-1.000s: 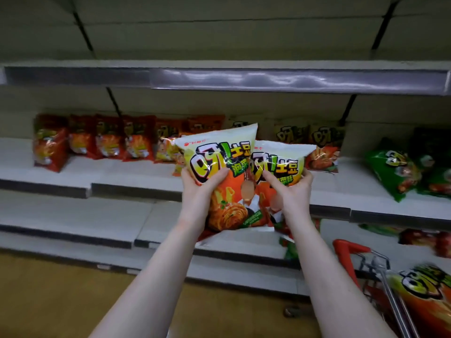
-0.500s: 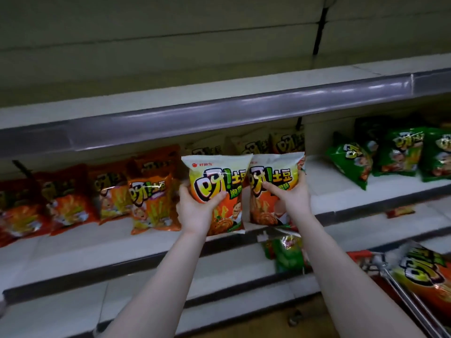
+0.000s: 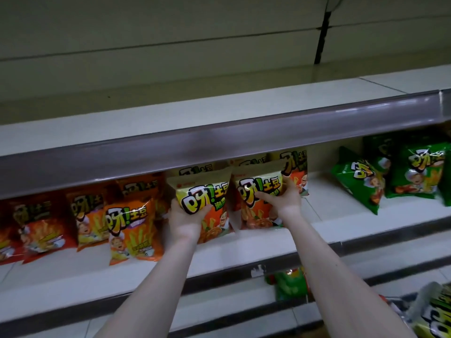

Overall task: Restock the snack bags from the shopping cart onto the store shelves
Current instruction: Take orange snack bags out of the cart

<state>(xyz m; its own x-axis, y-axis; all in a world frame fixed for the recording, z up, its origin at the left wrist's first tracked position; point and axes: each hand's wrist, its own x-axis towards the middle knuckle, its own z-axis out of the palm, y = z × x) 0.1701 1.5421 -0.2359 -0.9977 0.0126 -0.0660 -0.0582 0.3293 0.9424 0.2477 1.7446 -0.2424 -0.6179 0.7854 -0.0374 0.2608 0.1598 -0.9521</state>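
**Head view: setting two snack bags on the shelf**

Grips left bag (image 3: 207, 198) with left hand (image 3: 186, 215), fingers wrapped round its left edge, thumb across the front. Grips right bag (image 3: 258, 191) with right hand (image 3: 288, 201), thumb pressed on the print, fingers curled behind. Holds both upright, side by side, edges touching, tops just under the rail (image 3: 219, 147). Keeps bottoms at or on the shelf (image 3: 329, 215); cannot tell whether fully seated. Lines them up in front of same-print rear bags (image 3: 295, 167), with an orange bag (image 3: 133, 230) just beside the left hand and green bags (image 3: 361, 181) well apart on the right.

Risks, as judgement only:
- Could tip forward on release if let go before the bottoms sit flat; puffy, narrow-based.
- Could snag the tops on the rail if lifted while pushing back.
- Could knock over the orange bag when pulling the left hand out.
- Could crush or topple the rear bags if shoved too deep.
- Could slide off the front lip if left too near the edge.

Probably calls for a slow, low push and a gentle let-go.
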